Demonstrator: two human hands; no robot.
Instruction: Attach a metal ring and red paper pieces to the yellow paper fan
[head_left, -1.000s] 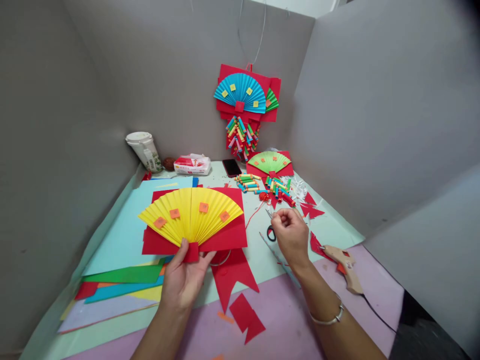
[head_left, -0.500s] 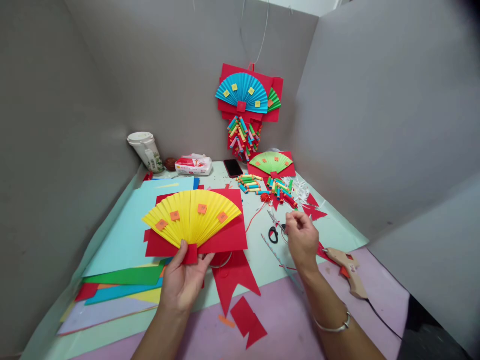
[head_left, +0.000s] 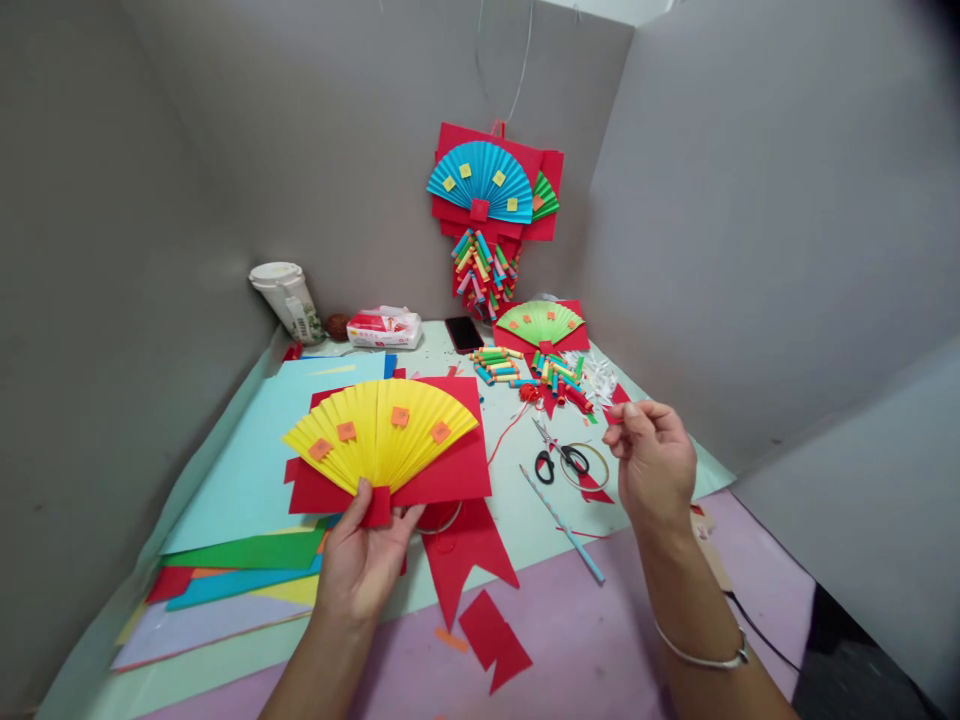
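Observation:
My left hand grips a yellow paper fan by its lower middle, thumb on the small red square at its base. The pleated fan carries several orange squares and is fixed to red card. A notched red paper tail lies below it. My right hand is raised over the right of the table, thumb and finger pinched; what they hold, if anything, I cannot make out. Near it are black-handled scissors, a ring of tape and a thin patterned stick.
Coloured paper sheets are stacked at left. Small paper rolls and a green fan lie farther back. A blue fan decoration hangs at the rear wall. My right arm partly covers a glue gun. A red paper scrap lies in front.
My right hand has moved right and a little toward me, uncovering the scissors and tape ring and covering much of the glue gun. The left hand still holds the fan in place.

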